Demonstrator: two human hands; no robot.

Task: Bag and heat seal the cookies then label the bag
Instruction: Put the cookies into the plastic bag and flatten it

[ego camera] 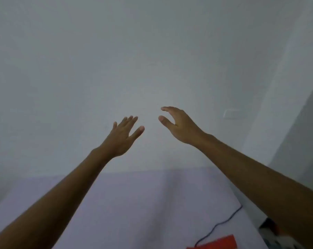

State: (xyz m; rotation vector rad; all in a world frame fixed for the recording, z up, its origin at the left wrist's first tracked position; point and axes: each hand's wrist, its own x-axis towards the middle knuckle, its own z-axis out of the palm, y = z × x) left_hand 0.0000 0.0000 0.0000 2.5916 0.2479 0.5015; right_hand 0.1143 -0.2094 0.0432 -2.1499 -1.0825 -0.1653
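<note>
Both of my arms are stretched out forward and raised in front of a plain white wall. My left hand (122, 136) is open with its fingers spread and holds nothing. My right hand (177, 123) is open too, with fingers and thumb curved and nothing between them. The two hands are a short gap apart. At the bottom edge a corner of a red device (218, 242) lies on the table, with a dark cord (222, 222) running from it. No cookies, bag or label show in this view.
A table with a pale lilac cloth (134, 212) fills the lower part of the view and meets the white wall (152, 51). A small white wall plate (230, 114) sits at the right. Blurred dark and white objects (270, 230) lie under my right forearm.
</note>
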